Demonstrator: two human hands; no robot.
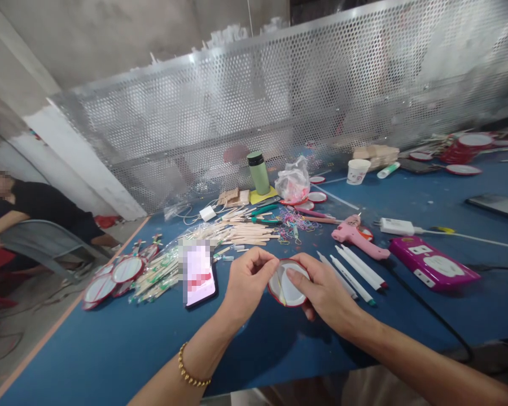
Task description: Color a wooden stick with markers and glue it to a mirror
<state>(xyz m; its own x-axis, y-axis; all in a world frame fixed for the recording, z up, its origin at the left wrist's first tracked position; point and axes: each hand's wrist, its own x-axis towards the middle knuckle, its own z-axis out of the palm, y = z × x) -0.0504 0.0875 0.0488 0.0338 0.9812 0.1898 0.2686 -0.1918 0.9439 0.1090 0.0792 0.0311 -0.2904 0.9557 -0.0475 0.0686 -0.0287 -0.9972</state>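
A round white disc (295, 288) with a red rim is held above the blue table in my right hand (322, 285), thumb on its face and fingers behind. Across the disc's left part runs a thin yellow band (281, 288). My left hand (250, 282) is closed in a pinch at the disc's upper left edge, where the band's upper end seems to meet the fingertips; exactly what lies between them is hidden. Just right of my right hand lie several white pens (351, 273). A phone (200, 276) with a lit screen lies left of my left hand.
A pink glue gun (358, 234) and a purple box (434, 264) with cables lie to the right. Wooden sticks (248, 232), colored bands (298, 223) and a green bottle (259, 173) stand farther back. More red-rimmed discs (127, 269) lie left. A person (46, 208) sits beyond the table's left edge.
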